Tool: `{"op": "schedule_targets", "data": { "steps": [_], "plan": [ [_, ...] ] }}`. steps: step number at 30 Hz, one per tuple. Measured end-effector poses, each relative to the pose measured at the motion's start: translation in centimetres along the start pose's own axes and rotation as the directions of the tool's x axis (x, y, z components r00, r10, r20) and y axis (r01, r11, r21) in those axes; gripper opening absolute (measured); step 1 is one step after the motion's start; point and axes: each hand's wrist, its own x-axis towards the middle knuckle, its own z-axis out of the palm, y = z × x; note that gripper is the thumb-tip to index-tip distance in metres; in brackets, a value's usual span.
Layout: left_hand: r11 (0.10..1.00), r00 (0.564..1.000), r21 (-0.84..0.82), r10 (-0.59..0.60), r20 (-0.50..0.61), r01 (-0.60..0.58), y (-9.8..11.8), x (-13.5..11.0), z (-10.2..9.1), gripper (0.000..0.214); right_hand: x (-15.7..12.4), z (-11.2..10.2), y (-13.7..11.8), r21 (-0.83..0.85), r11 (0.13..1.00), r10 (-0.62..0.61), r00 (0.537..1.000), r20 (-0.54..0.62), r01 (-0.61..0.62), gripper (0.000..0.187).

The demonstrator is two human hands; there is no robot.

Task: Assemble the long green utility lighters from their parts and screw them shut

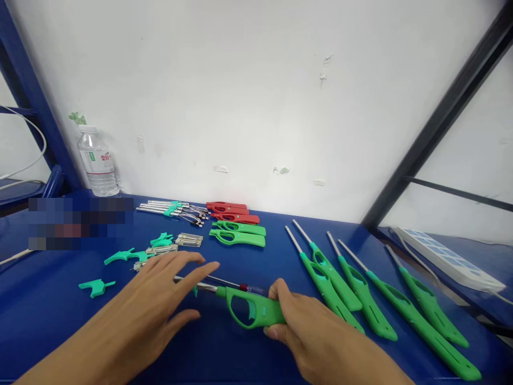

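My right hand (pixel 298 326) grips the handle end of a green long-nosed gas lighter (pixel 260 310), which points left above the blue table. Its metal tube runs toward my left hand (pixel 168 294), whose fingers are spread around the tube's tip with the thumb apart. Whether a fingertip touches the tube is hard to make out. Behind the lighter lies a screwdriver (pixel 252 290) with a clear handle. Partly behind my left hand are clear fuel tanks (pixel 189 239) and teal plastic trigger pieces (pixel 98 287).
Several green lighters (pixel 331 283) with metal tubes lie at right. Toward the wall are green handle shells (pixel 240 238), red handle shells (pixel 234 218) and metal tubes with wires (pixel 164 209). A water bottle (pixel 98 166) stands back left; a power strip (pixel 452 259) lies far right.
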Motion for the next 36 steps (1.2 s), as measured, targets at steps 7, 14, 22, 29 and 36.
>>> {"op": "schedule_targets", "data": {
  "steps": [7, 14, 22, 29, 36],
  "plan": [
    [0.994, 0.995, -0.06, 0.097, 0.036, -0.095, -1.3, 0.7, 0.5, 0.029, -0.1, -2.5, -0.9, 0.047, 0.999, -0.034, 0.99, 0.136, 0.028, 0.049],
    [0.982, 0.991, -0.132, 0.133, -0.012, -0.134, 1.4, 1.2, 0.3, 0.036, 0.0, -4.9, -3.3, 0.173, 0.978, 0.085, 0.978, 0.19, -0.119, 0.034],
    [0.974, 0.986, -0.21, 0.056, -0.156, -0.089, 1.9, 1.6, -0.5, 0.026, 0.0, -7.1, -3.7, 0.347, 0.92, 0.121, 0.974, 0.192, -0.183, 0.042],
    [0.98, 0.971, -0.141, 0.104, -0.217, -0.137, 2.1, 1.1, -0.4, 0.041, -0.1, -7.9, -5.2, 0.473, 0.853, 0.175, 0.975, 0.135, -0.219, 0.042],
    [0.973, 0.977, -0.207, 0.055, -0.206, -0.098, 2.5, -0.3, 1.2, 0.052, -0.2, -7.0, -4.1, 0.573, 0.764, 0.248, 0.955, 0.164, -0.297, 0.043]
  ]
}}
